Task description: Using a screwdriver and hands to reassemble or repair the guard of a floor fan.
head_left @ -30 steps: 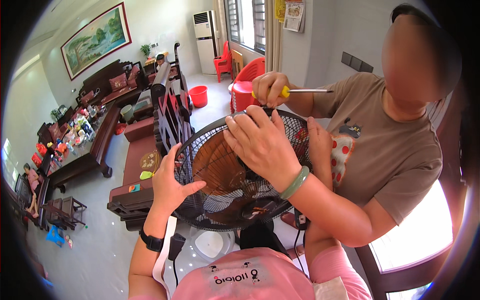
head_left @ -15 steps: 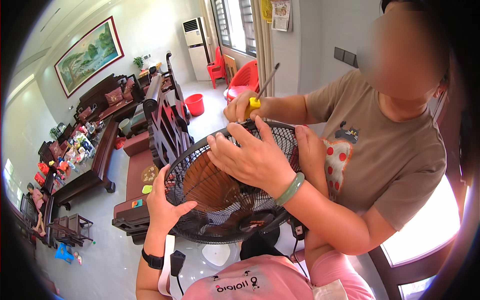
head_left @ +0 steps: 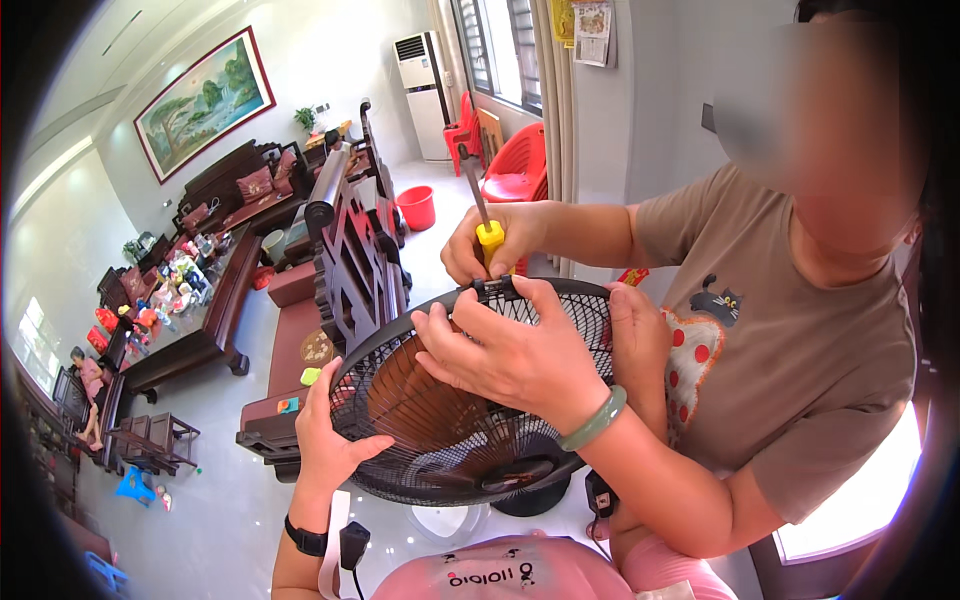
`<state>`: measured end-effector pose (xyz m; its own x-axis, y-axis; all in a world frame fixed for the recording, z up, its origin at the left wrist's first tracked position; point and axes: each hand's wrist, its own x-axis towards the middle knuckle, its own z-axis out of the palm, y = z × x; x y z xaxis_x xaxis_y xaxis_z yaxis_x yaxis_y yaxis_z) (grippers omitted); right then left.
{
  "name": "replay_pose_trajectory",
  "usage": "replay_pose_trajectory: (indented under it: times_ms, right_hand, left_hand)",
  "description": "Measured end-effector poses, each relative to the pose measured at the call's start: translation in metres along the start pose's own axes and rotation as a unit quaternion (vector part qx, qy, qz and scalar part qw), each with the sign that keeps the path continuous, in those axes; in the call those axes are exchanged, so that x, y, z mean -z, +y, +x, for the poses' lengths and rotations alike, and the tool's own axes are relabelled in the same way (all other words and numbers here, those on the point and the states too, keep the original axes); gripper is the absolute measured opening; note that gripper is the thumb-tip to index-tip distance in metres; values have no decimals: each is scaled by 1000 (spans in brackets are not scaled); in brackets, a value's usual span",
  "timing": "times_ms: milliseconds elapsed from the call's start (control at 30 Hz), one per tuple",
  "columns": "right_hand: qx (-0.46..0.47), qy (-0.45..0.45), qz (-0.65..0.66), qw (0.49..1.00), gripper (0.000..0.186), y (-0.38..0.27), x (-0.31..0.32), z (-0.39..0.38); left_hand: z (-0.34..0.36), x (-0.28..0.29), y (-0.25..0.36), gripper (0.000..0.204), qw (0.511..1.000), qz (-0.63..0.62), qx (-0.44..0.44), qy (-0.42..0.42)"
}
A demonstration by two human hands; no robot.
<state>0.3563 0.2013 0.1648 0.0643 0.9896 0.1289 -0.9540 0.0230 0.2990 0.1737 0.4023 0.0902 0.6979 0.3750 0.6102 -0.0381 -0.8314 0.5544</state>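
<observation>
A black electric fan [head_left: 440, 462] with a round wire guard and brown see-through blades is between me and a co-worker. My left hand [head_left: 335, 425], with a black watch on its wrist, grips the guard's left rim, thumb in front. My right hand [head_left: 642, 335] holds the right rim; its forearm passes behind the co-worker's arm. A co-worker's left hand [head_left: 520, 350], wearing a green bangle, lies over the guard's top. The co-worker's right hand [head_left: 510, 235] holds a yellow-handled screwdriver [head_left: 490, 235], shaft upward, beside a small black clip [head_left: 492, 288] on the top rim.
Behind the fan stand a carved dark wood bench [head_left: 340, 235] and a red bucket [head_left: 416, 208]. Red plastic chairs [head_left: 517, 165] are by the window. A long table [head_left: 195, 325] bears many small items. A black plug-like piece [head_left: 354, 543] hangs near my left wrist.
The co-worker's screwdriver has swung from leaning right to leaning slightly left, its handle now close to the clip. The fan's top rim sits lower in view. My hands keep their hold.
</observation>
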Motion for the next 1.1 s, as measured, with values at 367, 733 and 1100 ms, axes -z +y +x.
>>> replay_pose_trajectory:
  times_ms: [367,733,1100]
  right_hand:
    - [-61,-89,-48,993,42,-27,13,14]
    - [-241,54,656,713,51,-4,0,-5]
    - [-239,4,626,742,38,2,8,-15]
  left_hand:
    - [-3,-3,9,111,1000,-16,25,-1]
    - [-13,2,1,113,999,1,36,9]
    - [-16,-1,9,111,999,-17,28,9]
